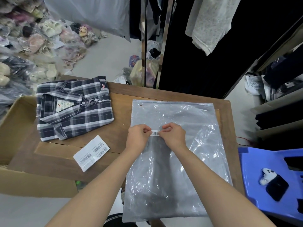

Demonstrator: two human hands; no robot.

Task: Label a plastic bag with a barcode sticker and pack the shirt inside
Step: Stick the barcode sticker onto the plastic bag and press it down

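Observation:
A frosted plastic zip bag lies flat on the wooden table, its zipper edge at the far side. My left hand and my right hand pinch the two ends of a small white barcode sticker just over the bag's upper middle. Whether the sticker touches the bag is unclear. A folded navy-and-white plaid shirt rests on the table's far left, collar label up. A white sheet of barcode stickers lies between the shirt and my left forearm.
An open cardboard box stands against the table's left side. A blue plastic stool at the right carries a white controller and a black pouch. Bagged goods are piled on the floor at far left. Hanging clothes and a metal rack stand behind the table.

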